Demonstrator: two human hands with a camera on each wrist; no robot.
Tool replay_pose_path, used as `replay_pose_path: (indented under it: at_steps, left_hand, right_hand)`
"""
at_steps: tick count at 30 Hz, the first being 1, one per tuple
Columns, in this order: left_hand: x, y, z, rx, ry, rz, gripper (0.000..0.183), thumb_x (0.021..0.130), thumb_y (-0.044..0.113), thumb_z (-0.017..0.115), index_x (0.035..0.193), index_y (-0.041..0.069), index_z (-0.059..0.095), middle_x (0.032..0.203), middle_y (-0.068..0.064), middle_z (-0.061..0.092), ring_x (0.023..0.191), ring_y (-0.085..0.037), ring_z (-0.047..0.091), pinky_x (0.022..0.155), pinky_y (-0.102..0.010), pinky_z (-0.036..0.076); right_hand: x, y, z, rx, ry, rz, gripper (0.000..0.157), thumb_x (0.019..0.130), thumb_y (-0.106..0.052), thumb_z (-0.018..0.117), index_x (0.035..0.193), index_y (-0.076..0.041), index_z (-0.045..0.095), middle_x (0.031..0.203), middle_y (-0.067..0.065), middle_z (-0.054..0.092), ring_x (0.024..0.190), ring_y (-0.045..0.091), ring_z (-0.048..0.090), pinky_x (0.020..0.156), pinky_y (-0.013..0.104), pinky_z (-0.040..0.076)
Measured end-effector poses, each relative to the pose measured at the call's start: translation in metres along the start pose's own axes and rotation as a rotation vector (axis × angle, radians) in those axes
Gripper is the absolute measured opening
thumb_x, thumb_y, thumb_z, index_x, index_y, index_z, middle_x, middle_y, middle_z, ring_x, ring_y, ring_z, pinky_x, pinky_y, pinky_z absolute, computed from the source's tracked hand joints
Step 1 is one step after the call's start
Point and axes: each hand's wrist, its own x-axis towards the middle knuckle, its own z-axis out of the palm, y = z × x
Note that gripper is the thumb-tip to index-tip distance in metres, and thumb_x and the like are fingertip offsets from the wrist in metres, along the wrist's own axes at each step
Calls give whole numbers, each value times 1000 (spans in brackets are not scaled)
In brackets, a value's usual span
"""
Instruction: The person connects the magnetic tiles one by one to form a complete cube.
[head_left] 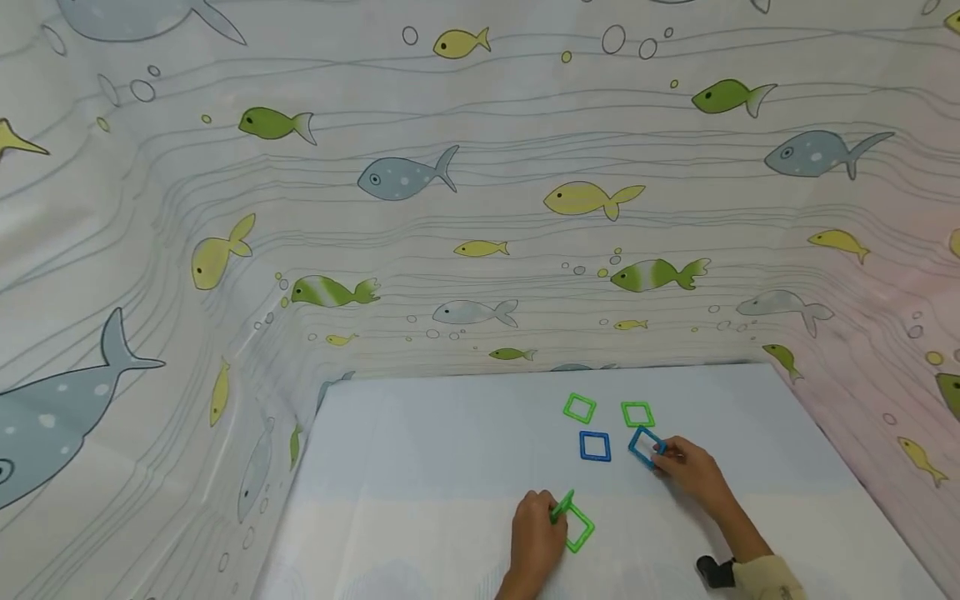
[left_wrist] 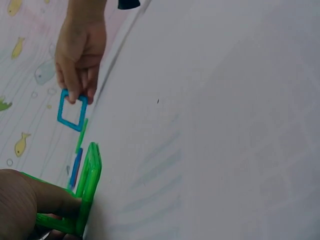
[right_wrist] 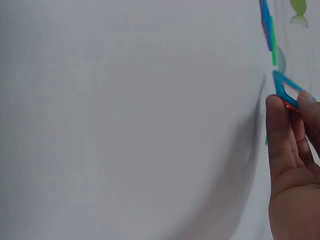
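Observation:
In the head view my left hand (head_left: 536,537) grips two green square frames (head_left: 584,539) that meet at an angle, one standing up from the other. The left wrist view shows the upright green frame (left_wrist: 89,192) beside my thumb. My right hand (head_left: 693,473) pinches the lower corner of a blue square frame (head_left: 635,437) between thumb and fingers. That blue frame (right_wrist: 278,85) appears tilted in the right wrist view, with my fingertips behind it. Close by on the table lie another blue square frame (head_left: 595,433) and two green ones, left (head_left: 584,398) and right (head_left: 636,403).
A white cloth covers the table (head_left: 420,467). Behind it and at both sides hangs a fish-patterned curtain (head_left: 510,283). Near the right forearm is a black object (head_left: 716,572), partly against the beige sleeve (head_left: 768,577).

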Motion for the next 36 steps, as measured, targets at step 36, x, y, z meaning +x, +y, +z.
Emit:
replay_pose_path:
  at_steps: [36]
  left_hand:
    - [-3,-1,5,5,20,-52,11,81,5,76,77,12,68,69,9,49,63,-2,42,52,-18,36]
  right_hand:
    - [-76,-49,71,-34,-12,-197,15,82,-12,80,82,-22,70,81,-11,73,71,-3,64,65,18,53]
